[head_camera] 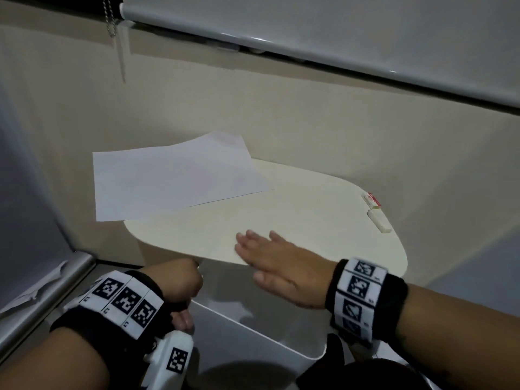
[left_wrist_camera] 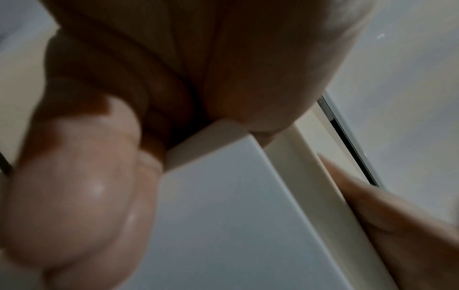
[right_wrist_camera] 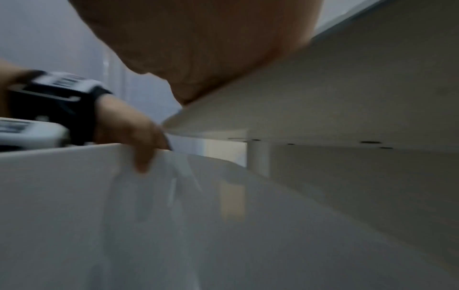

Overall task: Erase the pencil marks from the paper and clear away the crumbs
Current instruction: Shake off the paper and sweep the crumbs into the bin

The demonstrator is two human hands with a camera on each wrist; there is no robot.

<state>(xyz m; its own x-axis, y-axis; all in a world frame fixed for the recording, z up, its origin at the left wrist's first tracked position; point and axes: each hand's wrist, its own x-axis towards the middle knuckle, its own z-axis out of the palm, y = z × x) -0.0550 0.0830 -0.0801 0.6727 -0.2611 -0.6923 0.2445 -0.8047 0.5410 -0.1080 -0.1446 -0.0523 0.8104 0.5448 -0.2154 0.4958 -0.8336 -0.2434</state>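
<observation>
A white sheet of paper lies at the far left of the small cream table, overhanging its edge; no marks or crumbs show on it. My right hand lies flat with straight fingers on the tabletop at its near edge, palm over the rim. My left hand is below that edge, curled round the rim of a white bin. In the left wrist view its fingers and thumb clamp the bin wall. A white eraser and its red-and-white sleeve lie at the table's right edge.
A beige wall rises behind the table, with a roller blind and its bead chain above. The bin's opening sits directly under the table's near edge. A grey panel stands at the left.
</observation>
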